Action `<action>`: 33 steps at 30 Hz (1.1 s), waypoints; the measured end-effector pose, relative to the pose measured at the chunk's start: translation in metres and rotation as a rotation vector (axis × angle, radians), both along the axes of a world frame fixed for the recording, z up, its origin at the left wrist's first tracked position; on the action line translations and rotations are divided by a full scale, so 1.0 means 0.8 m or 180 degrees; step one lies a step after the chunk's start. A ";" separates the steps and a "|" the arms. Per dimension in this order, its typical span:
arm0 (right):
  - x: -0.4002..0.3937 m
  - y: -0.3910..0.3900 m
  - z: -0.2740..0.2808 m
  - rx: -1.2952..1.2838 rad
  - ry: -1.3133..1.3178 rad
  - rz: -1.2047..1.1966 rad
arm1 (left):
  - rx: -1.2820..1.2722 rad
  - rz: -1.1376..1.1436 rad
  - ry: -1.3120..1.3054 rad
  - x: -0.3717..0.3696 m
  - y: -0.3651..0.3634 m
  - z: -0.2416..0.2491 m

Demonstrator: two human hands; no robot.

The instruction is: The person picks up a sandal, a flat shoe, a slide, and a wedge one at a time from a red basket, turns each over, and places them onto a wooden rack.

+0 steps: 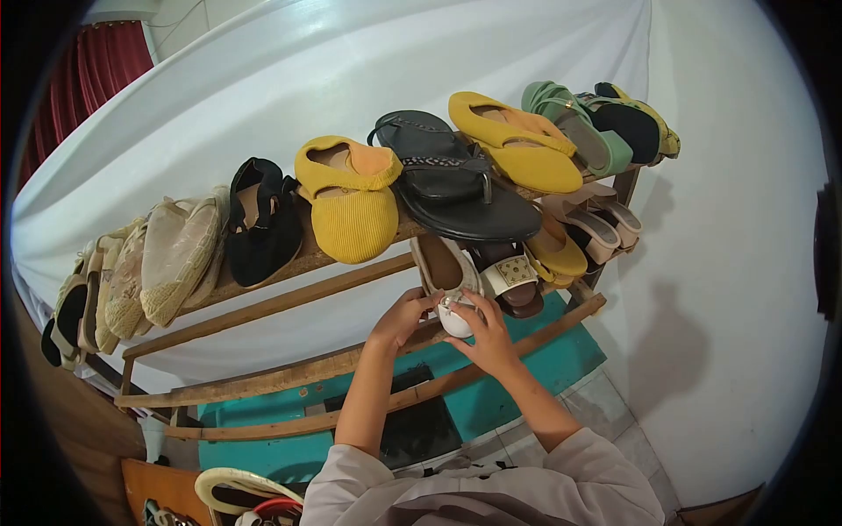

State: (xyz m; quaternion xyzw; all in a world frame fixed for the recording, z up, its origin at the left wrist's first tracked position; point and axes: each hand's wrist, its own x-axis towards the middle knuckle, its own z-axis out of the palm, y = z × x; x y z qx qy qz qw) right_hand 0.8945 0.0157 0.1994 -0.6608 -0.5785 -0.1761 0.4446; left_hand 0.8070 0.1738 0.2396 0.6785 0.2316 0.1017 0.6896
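A pale flat shoe with a white toe [455, 323] sits at the middle of the rack's second level, its opening facing up. My left hand [409, 317] touches the shoe's left side, with thumb and fingers around its edge. From the right, my right hand [484, 333] grips the toe and the front decoration. Just right of the shoe lies a white and brown slide sandal [509, 276]. A large black sandal [456, 188] rests on the top level above my hands.
The wooden rack [272, 383] holds several shoes along its top, including a yellow flat [354, 215] and a black shoe [261, 223]. White cloth hangs behind it. A teal mat [491, 419] lies below. A red and cream item stands at the lower left.
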 end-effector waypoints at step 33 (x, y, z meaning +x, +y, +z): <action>-0.050 -0.164 -0.015 -0.0319 0.0870 0.0858 | 0.0780 0.2395 -0.1309 -0.151 -0.243 -0.136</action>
